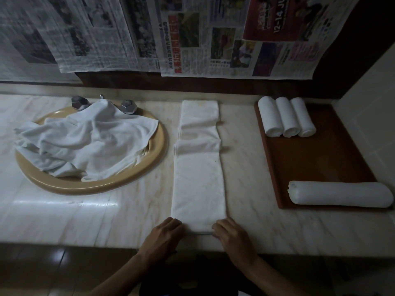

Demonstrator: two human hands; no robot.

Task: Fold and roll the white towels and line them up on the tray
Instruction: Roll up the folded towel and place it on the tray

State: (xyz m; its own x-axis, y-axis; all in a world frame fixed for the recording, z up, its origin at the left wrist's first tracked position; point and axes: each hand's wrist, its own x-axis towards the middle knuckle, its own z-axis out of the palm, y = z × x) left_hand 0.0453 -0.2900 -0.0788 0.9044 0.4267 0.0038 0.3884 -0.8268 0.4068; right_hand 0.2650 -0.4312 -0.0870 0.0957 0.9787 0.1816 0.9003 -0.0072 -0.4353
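A marble counter (64, 214) seen from above, with a long white towel (198, 178) folded into a narrow strip and laid lengthwise from the near edge toward the back wall; its far part shows several crosswise creases. The left hand (162, 238) and right hand (232, 236) rest on the two near corners of this strip, one at each side, fingers curled over the towel's near edge so that the end appears gripped and slightly lifted into a first turn; whether the thumbs are beneath the cloth cannot be told. To the right lies a brown tray (316, 159), set against the side wall. At its far end three rolled towels (287, 117) lie side by side, touching one another, their long axes running away from the viewer. At the tray's near end a larger rolled towel (339, 195) lies crosswise, its right end reaching past the tray's edge. To the left, a tan oval sink (102, 184) is set into the counter, and a heap of loose white towels (85, 139) fills the basin and drapes over the tap, of which two faceted metal handles (80, 102) show at the back. Newspaper sheets (192, 35) hang on the wall behind.
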